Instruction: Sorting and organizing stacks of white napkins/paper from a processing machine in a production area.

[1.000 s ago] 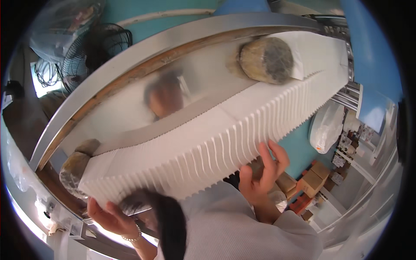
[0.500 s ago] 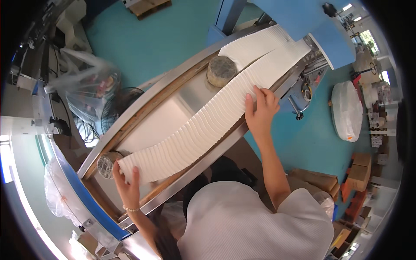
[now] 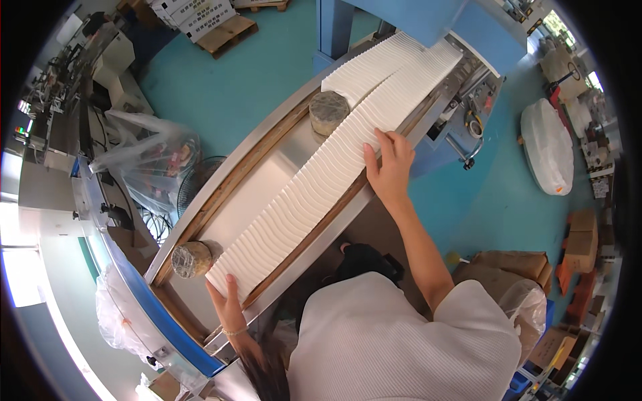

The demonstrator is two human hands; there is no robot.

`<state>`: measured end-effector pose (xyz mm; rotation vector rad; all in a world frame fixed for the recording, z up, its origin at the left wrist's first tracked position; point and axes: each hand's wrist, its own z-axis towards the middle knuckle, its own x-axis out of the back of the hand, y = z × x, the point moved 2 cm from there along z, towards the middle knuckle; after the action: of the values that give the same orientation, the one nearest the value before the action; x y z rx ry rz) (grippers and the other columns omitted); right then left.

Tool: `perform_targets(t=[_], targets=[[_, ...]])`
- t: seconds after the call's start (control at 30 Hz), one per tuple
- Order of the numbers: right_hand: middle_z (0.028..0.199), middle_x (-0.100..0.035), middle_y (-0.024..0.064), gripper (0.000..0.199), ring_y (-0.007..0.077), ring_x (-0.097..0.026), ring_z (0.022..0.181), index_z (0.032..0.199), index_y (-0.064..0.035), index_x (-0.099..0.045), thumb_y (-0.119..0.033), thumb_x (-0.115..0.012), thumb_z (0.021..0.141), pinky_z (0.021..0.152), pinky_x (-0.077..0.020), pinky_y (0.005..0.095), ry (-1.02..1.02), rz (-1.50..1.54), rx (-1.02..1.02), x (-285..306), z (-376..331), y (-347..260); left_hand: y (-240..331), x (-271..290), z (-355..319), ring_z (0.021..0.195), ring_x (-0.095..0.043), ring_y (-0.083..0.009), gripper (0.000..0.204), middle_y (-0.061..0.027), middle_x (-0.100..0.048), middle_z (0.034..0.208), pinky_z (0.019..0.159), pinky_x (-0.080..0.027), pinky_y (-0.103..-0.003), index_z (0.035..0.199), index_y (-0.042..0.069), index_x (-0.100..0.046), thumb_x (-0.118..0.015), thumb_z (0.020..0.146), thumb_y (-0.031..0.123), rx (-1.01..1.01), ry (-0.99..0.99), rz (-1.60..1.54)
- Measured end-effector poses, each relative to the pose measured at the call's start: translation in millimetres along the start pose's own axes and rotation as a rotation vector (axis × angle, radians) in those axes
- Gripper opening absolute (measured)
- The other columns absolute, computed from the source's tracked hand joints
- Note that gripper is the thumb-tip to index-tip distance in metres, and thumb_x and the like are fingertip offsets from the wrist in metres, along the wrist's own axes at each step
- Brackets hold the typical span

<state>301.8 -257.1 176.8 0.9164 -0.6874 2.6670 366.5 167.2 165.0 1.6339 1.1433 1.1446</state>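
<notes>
A long white pleated strip (image 3: pixel 304 194) lies in a metal-floored trough, running from the lower left up to a blue machine. A second, shorter pleated strip (image 3: pixel 361 70) lies beside its far end. My left hand (image 3: pixel 229 309) is at the near end of the long strip, thumb on top and fingers at the end edge, gripping it. Farther up, my right hand (image 3: pixel 393 167) rests on the strip's right edge with thumb and fingers apart. Two round, film-wrapped blocks stand left of the strip: one block (image 3: pixel 191 259) by my left hand, the other block (image 3: pixel 329 112) near the shorter strip.
The trough's wood-lined metal rim (image 3: pixel 231 164) borders the work. At the far end stands the blue machine (image 3: pixel 414 20), with rollers on its right side. A clear plastic bag (image 3: pixel 150 144) and a fan sit to the left. Cardboard boxes (image 3: pixel 511 267) stand at the right.
The near end of the long strip has come toward the trough's right side, and the strip lies straighter. My left hand moved with it; my right hand stays at its right edge. The view has shifted.
</notes>
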Motion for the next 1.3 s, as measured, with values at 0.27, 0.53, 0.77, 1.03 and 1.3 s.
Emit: perform_targets(t=[0.27,0.53,0.77,1.03,1.3], targets=[[0.106,-0.055,0.0119,0.039,0.0280,-0.053,0.096,0.116,-0.0029,-0.062,-0.024,-0.071,0.085,0.080,-0.0361,0.0386,0.092,0.112,-0.008,8,3,4,0,1,-7,0.116,-0.049,-0.0183,0.056,-0.0116,-0.053,0.128,0.102,-0.037,-0.031,0.139,-0.003,-0.039,-0.061,0.097,0.027,0.020,0.030,-0.030],[0.110,-0.055,0.0094,0.021,0.0306,-0.050,0.100,0.100,-0.0060,-0.063,-0.016,-0.066,0.083,0.081,-0.0353,0.0430,-0.021,-0.063,0.055,7,6,-1,8,-7,-12,0.114,-0.051,-0.0181,0.056,-0.0113,-0.055,0.127,0.100,-0.038,-0.030,0.138,-0.003,-0.042,-0.061,0.096,0.029,0.015,0.047,-0.016],[0.112,-0.052,0.0185,0.017,0.0381,-0.051,0.097,0.087,-0.0023,-0.053,-0.014,-0.062,0.080,0.082,-0.0401,0.0485,-0.243,0.304,0.078,-9,-4,-48,8,39,-15,0.111,-0.054,-0.0183,0.058,-0.0104,-0.058,0.124,0.095,-0.043,-0.030,0.137,-0.001,-0.043,-0.062,0.095,0.034,0.167,0.069,0.059],[0.120,-0.054,0.0333,0.092,0.0445,-0.056,0.111,0.125,0.0127,-0.043,-0.055,-0.075,0.072,0.092,-0.0468,0.0436,-1.173,0.449,-0.097,-18,-25,-108,-1,89,-9,0.093,-0.062,-0.0144,0.064,-0.0044,-0.062,0.113,0.060,-0.049,-0.025,0.136,0.011,-0.043,-0.075,0.084,0.028,0.229,0.036,0.129],[0.117,-0.061,0.0176,0.069,0.0266,-0.061,0.102,0.128,0.0013,-0.045,-0.028,-0.081,0.076,0.091,-0.0484,0.0380,-1.054,0.868,-0.234,-1,-41,-159,28,127,-54,0.113,-0.055,-0.0199,0.074,-0.0100,-0.057,0.124,0.096,-0.046,-0.033,0.139,0.000,-0.039,-0.079,0.078,0.010,0.032,0.167,-0.096]])
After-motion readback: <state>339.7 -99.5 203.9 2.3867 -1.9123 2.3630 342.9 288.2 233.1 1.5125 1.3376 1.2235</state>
